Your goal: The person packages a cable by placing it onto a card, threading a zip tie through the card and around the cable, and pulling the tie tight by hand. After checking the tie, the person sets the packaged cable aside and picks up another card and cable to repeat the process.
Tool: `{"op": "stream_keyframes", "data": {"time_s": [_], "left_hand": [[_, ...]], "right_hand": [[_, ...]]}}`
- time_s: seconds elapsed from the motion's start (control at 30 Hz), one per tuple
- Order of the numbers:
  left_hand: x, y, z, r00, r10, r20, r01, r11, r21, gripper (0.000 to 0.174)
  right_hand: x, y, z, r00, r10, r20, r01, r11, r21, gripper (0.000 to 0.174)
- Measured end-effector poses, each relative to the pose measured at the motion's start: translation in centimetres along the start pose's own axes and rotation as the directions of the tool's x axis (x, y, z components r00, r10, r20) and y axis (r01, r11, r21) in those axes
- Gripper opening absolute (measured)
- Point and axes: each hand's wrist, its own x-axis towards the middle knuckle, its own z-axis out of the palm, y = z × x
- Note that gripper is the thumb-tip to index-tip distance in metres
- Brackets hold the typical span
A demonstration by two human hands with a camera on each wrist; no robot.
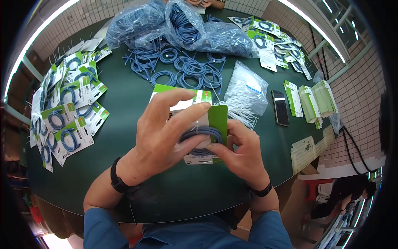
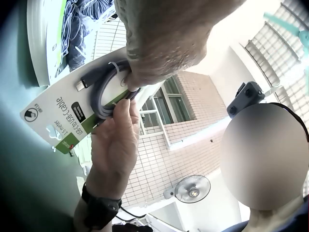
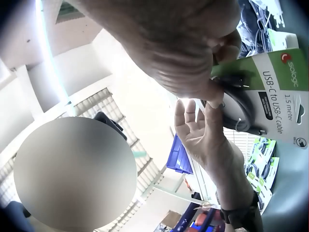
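Observation:
A green and white USB-C cable card [image 1: 218,116] with a coiled grey-blue cable [image 1: 213,132] on its front is held up over the table. My right hand [image 1: 245,155] grips the card's right side, thumb in front by the coil and fingers partly hidden behind. The left hand [image 1: 155,135] lays its thumb on the coil, while its other fingers stretch loosely above the card. A cable end [image 2: 88,81] and a white tie [image 2: 115,65] round the coil show in the left wrist view. Behind the hands stands more green and white card packaging [image 1: 166,88].
Finished-looking cable cards [image 1: 68,97] pile at left, more cards [image 1: 282,45] at back right. Loose coiled cables [image 1: 192,70] lie before plastic bags [image 1: 141,25] of cables. White ties [image 1: 240,110], a phone [image 1: 280,108] and stacked blank cards [image 1: 309,103] lie to the right.

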Motion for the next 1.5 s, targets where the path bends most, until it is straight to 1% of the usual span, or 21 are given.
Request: {"op": "stream_keyframes", "data": {"time_s": [0.03,0.07,0.17,0.2,0.3,0.33,0.43,0.6,0.7,0.73,0.83,0.87,0.97,1.0,1.03,1.1,1.13,1.23,1.27,1.37,1.5], "left_hand": [[0.0,0.0,0.0,0.998,-0.051,-0.039,0.052,0.999,0.013,0.058],[-0.3,0.0,0.2,0.998,-0.046,-0.035,0.046,0.999,0.011,0.058],[-1.4,-0.4,1.3,0.979,-0.201,-0.014,0.196,0.966,-0.171,0.052],[-1.6,-0.6,1.5,0.98,-0.199,-0.009,0.195,0.966,-0.171,0.052],[-2.1,-1.0,1.6,0.976,-0.204,0.073,0.214,0.961,-0.175,0.045],[-2.1,-1.1,1.8,0.977,-0.2,0.077,0.211,0.962,-0.172,0.045],[-2.5,-0.9,2.4,0.928,-0.356,0.107,0.371,0.884,-0.285,0.036],[-2.8,-1.7,2.5,0.935,-0.329,0.135,0.351,0.912,-0.214,0.036],[-2.8,-1.8,2.5,0.952,-0.283,0.119,0.3,0.939,-0.171,0.045],[-2.9,-1.8,2.6,0.951,-0.281,0.129,0.3,0.939,-0.167,0.045],[-2.9,-1.9,3.0,0.979,-0.205,-0.016,0.198,0.963,-0.182,0.058],[-2.7,-1.7,3.0,0.98,-0.198,-0.006,0.194,0.964,-0.181,0.058],[-2.3,-0.4,2.5,0.87,-0.49,-0.053,0.459,0.846,-0.271,0.063],[-2.2,-0.4,2.5,0.873,-0.487,-0.034,0.462,0.846,-0.267,0.063],[-2.2,-0.6,2.5,0.832,-0.55,0.067,0.523,0.739,-0.424,0.06],[-2.2,-0.9,2.5,0.729,-0.618,0.294,0.623,0.424,-0.657,0.054],[-2.2,-1.1,2.5,0.721,-0.62,0.31,0.636,0.414,-0.651,0.054],[-2.2,-1.5,2.0,0.69,-0.602,0.401,0.695,0.399,-0.598,0.04],[-2.3,-1.3,2.2,0.681,-0.608,0.408,0.703,0.387,-0.597,0.04],[-2.2,-1.0,2.7,0.707,-0.617,0.346,0.665,0.415,-0.62,0.034],[-2.5,-0.9,2.6,0.694,-0.636,0.336,0.68,0.427,-0.595,0.032]], "right_hand": [[-0.1,0.3,0.0,0.992,0.126,0.009,-0.126,0.981,0.148,0.037],[-0.1,0.7,0.2,0.992,0.126,0.002,-0.125,0.981,0.149,0.037],[-0.1,2.1,0.8,0.993,0.117,0.01,-0.113,0.923,0.367,0.035],[-0.1,2.2,0.7,0.993,0.118,0.006,-0.112,0.922,0.371,0.035],[-0.1,2.5,0.2,0.98,0.158,0.119,-0.185,0.945,0.269,0.042],[-0.1,2.5,0.2,0.981,0.156,0.115,-0.182,0.944,0.273,0.042],[-0.2,2.8,0.6,0.977,0.171,0.128,-0.204,0.927,0.316,0.041],[-0.2,3.2,0.9,0.975,0.181,0.128,-0.214,0.921,0.325,0.04],[-0.2,3.6,1.5,0.991,0.13,0.031,-0.132,0.921,0.365,0.036],[-0.2,3.7,1.6,0.991,0.133,0.025,-0.133,0.918,0.374,0.036],[-0.1,3.6,1.4,0.993,0.115,-0.002,-0.107,0.932,0.346,0.036],[0.0,3.5,1.3,0.993,0.116,-0.012,-0.105,0.93,0.353,0.036],[0.0,2.9,0.7,0.986,0.157,0.049,-0.165,0.932,0.323,0.037],[0.0,2.9,0.7,0.985,0.166,0.037,-0.169,0.927,0.336,0.037],[0.1,3.0,0.7,0.986,0.161,0.035,-0.164,0.935,0.315,0.037],[0.1,3.2,0.6,0.987,0.156,0.037,-0.161,0.949,0.27,0.036],[0.2,3.1,0.5,0.985,0.172,0.033,-0.174,0.944,0.279,0.036],[0.2,3.0,0.4,0.989,0.134,0.064,-0.145,0.965,0.218,0.035],[0.0,3.3,0.5,0.987,0.147,0.068,-0.158,0.963,0.219,0.035],[0.0,3.9,0.6,0.991,0.116,0.072,-0.133,0.941,0.312,0.036],[0.0,3.7,0.7,0.986,0.148,0.071,-0.163,0.943,0.289,0.037]]}}
